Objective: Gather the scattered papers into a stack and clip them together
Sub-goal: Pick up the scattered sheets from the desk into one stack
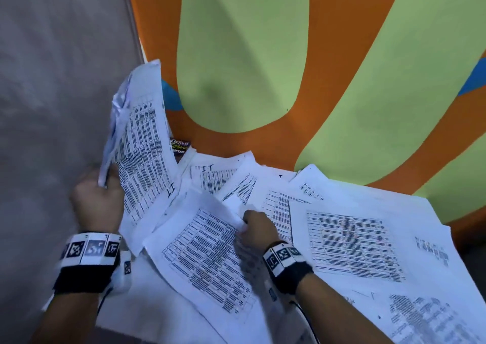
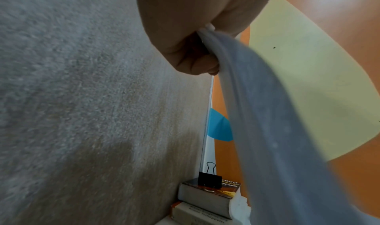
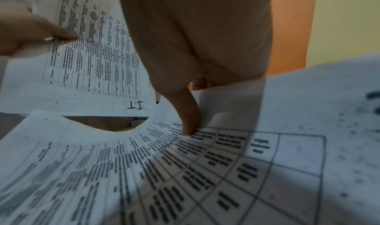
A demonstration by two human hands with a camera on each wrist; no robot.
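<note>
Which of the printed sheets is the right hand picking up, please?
The table sheet lying between both hands: the right hand pinches its lifted far corner. The others lie flat and untouched, or stand gathered in the left hand.

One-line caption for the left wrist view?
Left hand grips gathered papers; a black binder clip waits atop stacked books.

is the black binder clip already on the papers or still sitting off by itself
Still off by itself. The binder clip stands on the top book in the corner, gripping no sheets, while the left hand holds the gathered papers.
</note>
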